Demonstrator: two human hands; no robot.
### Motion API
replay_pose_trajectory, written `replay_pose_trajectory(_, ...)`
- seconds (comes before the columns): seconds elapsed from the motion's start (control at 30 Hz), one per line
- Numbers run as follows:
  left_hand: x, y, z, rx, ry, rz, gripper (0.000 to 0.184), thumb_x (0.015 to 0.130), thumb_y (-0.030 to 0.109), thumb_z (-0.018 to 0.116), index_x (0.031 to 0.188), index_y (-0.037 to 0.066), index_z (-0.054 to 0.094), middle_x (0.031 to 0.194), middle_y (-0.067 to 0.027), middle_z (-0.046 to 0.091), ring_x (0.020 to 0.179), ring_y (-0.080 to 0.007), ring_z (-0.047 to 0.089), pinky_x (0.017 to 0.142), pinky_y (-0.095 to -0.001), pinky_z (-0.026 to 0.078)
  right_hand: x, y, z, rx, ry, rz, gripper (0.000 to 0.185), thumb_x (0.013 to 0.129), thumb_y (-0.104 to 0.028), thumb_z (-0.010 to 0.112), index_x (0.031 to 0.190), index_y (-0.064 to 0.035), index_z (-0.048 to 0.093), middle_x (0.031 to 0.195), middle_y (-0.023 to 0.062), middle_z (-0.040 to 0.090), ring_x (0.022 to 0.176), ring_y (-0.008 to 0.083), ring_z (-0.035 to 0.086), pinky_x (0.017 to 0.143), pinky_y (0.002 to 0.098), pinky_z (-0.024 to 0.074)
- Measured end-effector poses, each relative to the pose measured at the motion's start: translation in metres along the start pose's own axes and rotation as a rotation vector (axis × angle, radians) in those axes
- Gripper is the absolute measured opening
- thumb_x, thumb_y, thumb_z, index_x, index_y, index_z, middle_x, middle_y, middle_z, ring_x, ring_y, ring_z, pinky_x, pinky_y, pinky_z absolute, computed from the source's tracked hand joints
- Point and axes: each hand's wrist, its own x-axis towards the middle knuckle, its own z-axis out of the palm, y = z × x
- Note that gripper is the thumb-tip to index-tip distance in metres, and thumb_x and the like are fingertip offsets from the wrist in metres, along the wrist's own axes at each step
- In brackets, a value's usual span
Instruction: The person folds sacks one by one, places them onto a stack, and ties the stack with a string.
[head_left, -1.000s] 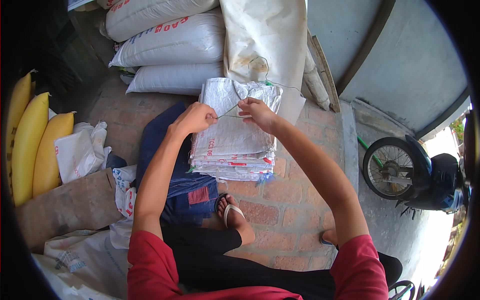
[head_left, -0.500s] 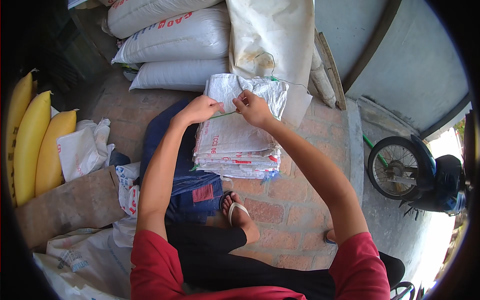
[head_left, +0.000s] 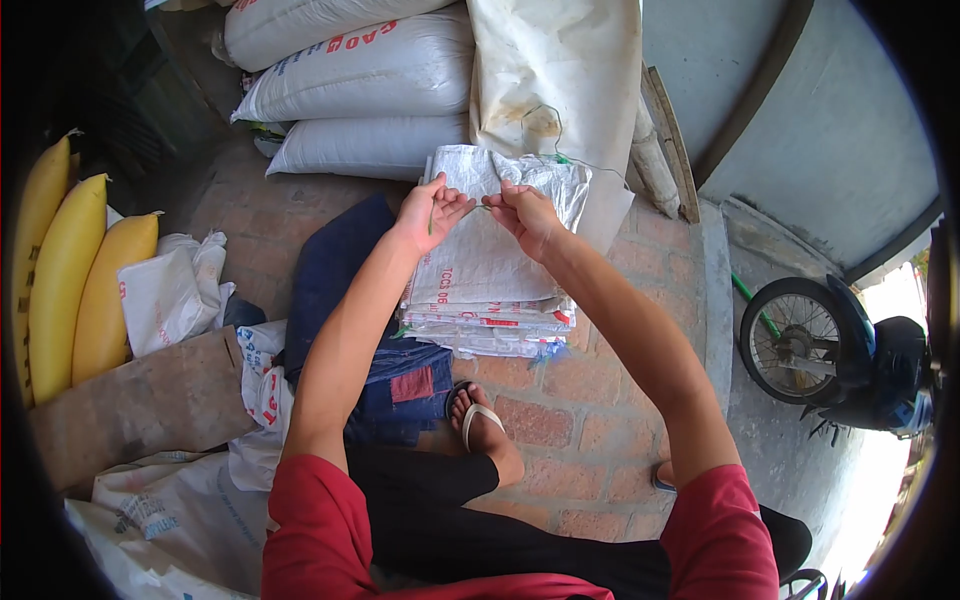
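A stack of folded white woven sacks point(head_left: 484, 262) with red print lies on the brick floor in front of me. Above its upper part, my left hand point(head_left: 432, 212) has its palm turned up, with a thin green string point(head_left: 481, 207) across its fingers. My right hand point(head_left: 524, 212) pinches the same string a little to the right. A short piece of string hangs by my left palm. More thin green string curls behind the stack, against a stained cream sheet point(head_left: 555, 75).
Full white sacks point(head_left: 365, 80) are piled behind. Yellow sacks point(head_left: 70, 285), a board point(head_left: 150, 405) and loose white sacks point(head_left: 175, 520) are at the left. Blue cloth point(head_left: 340, 270) lies beside the stack. A motorbike wheel point(head_left: 795, 340) stands right.
My left hand has turned palm up and its fingers have spread somewhat. Both hands have come closer together, and the string between them looks shorter. The whole view has shifted slightly.
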Motion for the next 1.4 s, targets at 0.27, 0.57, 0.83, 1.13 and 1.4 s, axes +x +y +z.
replay_pose_trajectory(0.27, 0.008, -0.006, -0.047, 0.069, 0.116, -0.067, 0.034, 0.103, 0.024, 0.055, 0.072, 0.013, 0.043, 0.063, 0.0013, 0.042, 0.062, -0.0138, 0.047, 0.079, -0.0362, 0.052, 0.012, 0.007, -0.032, -0.155, 0.066, 0.021, 0.019, 0.104, -0.019, 0.054, 0.107, 0.0001, 0.051, 0.090, 0.0089, 0.061, 0.087, 0.0207, 0.067, 0.080, 0.0325, 0.0616)
replay_pose_trajectory(0.57, -0.018, -0.001, 0.005, 0.779, -0.070, 0.225, 0.043, 0.106, 0.038, 0.048, 0.074, 0.010, 0.048, 0.067, 0.0017, 0.045, 0.058, -0.0101, 0.043, 0.071, -0.0346, 0.051, -0.011, 0.006, -0.012, -1.609, -0.449, -0.549, 0.027, 0.101, -0.023, 0.055, 0.101, 0.0033, 0.047, 0.091, 0.0270, 0.068, 0.095, 0.0445, 0.066, 0.081, 0.0510, 0.0504)
replay_pose_trajectory(0.83, -0.006, -0.005, 0.000, 1.197, -0.032, 0.444, 0.045, 0.105, 0.037, 0.048, 0.081, 0.000, 0.060, 0.076, -0.0101, 0.064, 0.068, -0.0193, 0.061, 0.070, -0.0372, 0.052, -0.001, 0.013, -0.009, -2.127, -0.363, -0.981, 0.022, 0.092, -0.015, 0.062, 0.108, -0.0011, 0.058, 0.101, 0.0148, 0.066, 0.096, 0.0287, 0.068, 0.082, 0.0375, 0.0561)
replay_pose_trajectory(1.13, -0.031, -0.002, -0.003, 1.719, -0.319, 0.673, 0.017, 0.088, 0.012, 0.069, 0.096, -0.002, 0.074, 0.094, -0.0192, 0.071, 0.088, -0.0377, 0.067, 0.080, -0.0432, 0.052, -0.001, -0.001, 0.007, -2.227, -0.356, -0.777, 0.016, 0.090, -0.015, 0.063, 0.098, -0.0051, 0.073, 0.102, 0.0140, 0.071, 0.101, 0.0291, 0.069, 0.085, 0.0379, 0.0573)
replay_pose_trajectory(1.4, -0.049, 0.009, 0.024, 1.921, -0.267, 0.771, 0.012, 0.084, 0.012, 0.073, 0.089, 0.002, 0.076, 0.091, -0.0135, 0.069, 0.090, -0.0305, 0.064, 0.083, -0.0396, 0.049, 0.003, -0.015, -0.013, -1.395, -0.363, -0.181, 0.030, 0.092, -0.030, 0.068, 0.099, -0.0013, 0.074, 0.081, 0.0082, 0.066, 0.074, 0.0210, 0.062, 0.067, 0.0344, 0.0500)
